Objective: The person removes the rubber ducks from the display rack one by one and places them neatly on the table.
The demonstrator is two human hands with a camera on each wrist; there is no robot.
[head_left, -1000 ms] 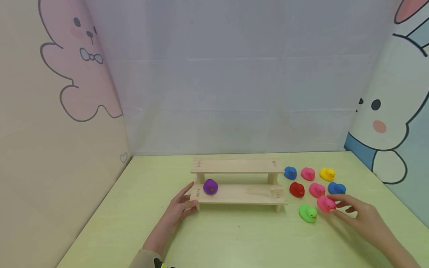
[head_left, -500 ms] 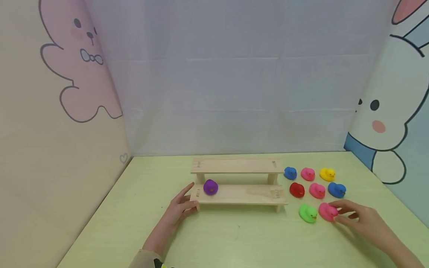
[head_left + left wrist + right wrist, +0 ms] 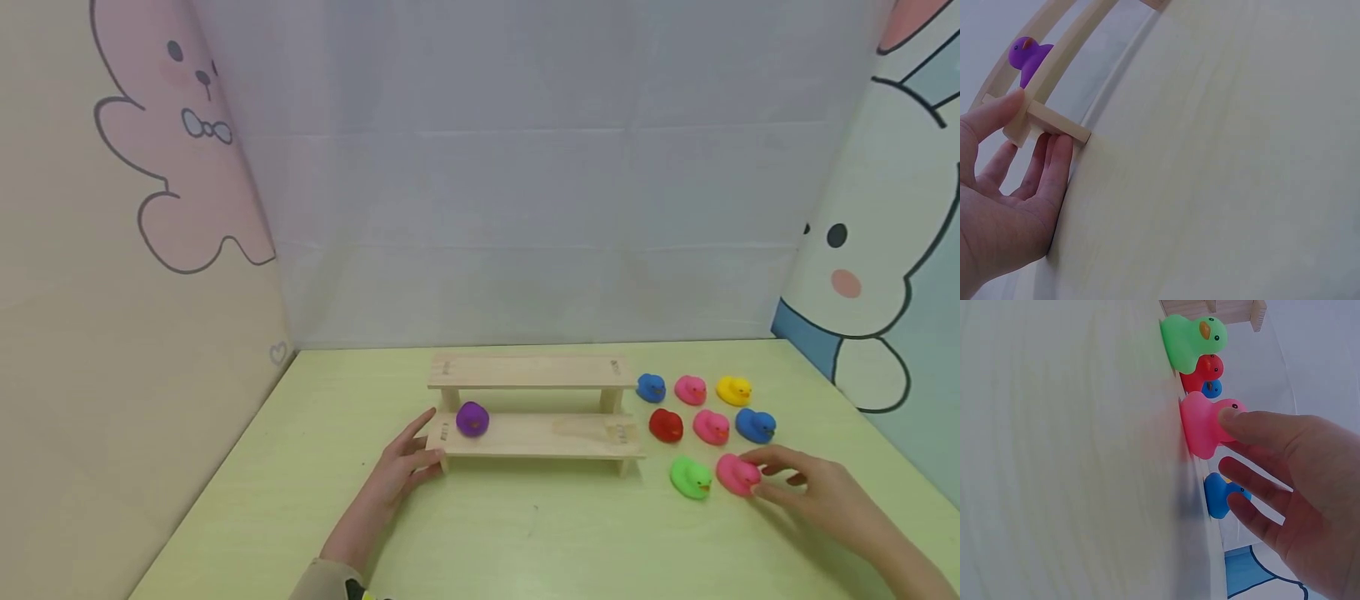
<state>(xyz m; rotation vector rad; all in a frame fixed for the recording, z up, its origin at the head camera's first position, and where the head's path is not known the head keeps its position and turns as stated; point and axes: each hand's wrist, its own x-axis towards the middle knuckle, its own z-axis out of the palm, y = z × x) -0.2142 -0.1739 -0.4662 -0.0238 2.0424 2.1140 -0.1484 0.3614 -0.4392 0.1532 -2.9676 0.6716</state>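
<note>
At the front right, my right hand (image 3: 806,487) pinches a pink rubber duck (image 3: 737,475) by its head, between thumb and index finger. The duck sits low at the table surface, beside a light green rubber duck (image 3: 690,477). My left hand (image 3: 401,467) holds the left end of a two-step wooden shelf (image 3: 540,435). In the left wrist view its thumb (image 3: 1004,112) lies against the lower plank, and the other fingers reach below it by the leg (image 3: 1059,120). On that lower plank, near its left end, stands a purple rubber duck (image 3: 472,419).
Behind the held duck, a red duck (image 3: 666,426), another pink duck (image 3: 711,427) and a blue duck (image 3: 755,425) form a row. Farther back are a blue (image 3: 651,387), a pink (image 3: 690,389) and a yellow duck (image 3: 733,390). Fabric walls (image 3: 480,208) enclose the table.
The right hand has brought the pink duck slightly toward the front and right, down beside the green duck. My left hand has stayed on the shelf end.
</note>
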